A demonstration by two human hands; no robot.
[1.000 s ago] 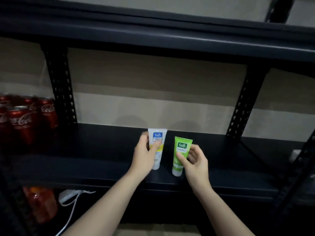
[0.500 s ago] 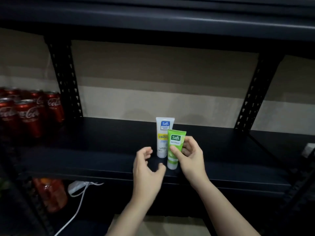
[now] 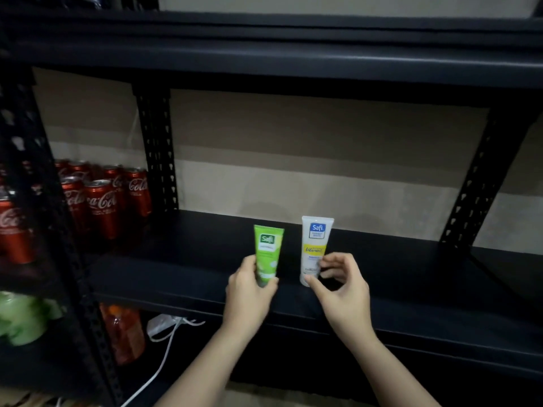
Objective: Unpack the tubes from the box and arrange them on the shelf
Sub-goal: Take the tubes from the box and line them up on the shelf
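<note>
Green tube (image 3: 268, 251), Safi brand: upright, cap down, on black shelf (image 3: 411, 265); gripped low on the body by left hand (image 3: 249, 292), thumb and fingers curled round it.
White-and-yellow tube (image 3: 315, 248), same brand: upright, cap down, just right of the green one, a clear gap between; pinched near the cap by right hand (image 3: 342, 286), thumb below, fingertips (image 3: 324, 263) on its right edge, remaining fingers loosely curled.
Box: not in view.
Step in hand, by judgement: arranging, squaring two tubes side by side near the shelf front. Next move, likely: release of both without toppling them, narrow caps giving little footing; then back to the box for more.
Change from half a second earlier: then green tube in right hand, in front of the white, left hand free; now green on the left and in left hand, white taken by right, tubes apart.
Also present: red cola cans (image 3: 101, 207) at shelf left, white cable (image 3: 164, 356) below.
</note>
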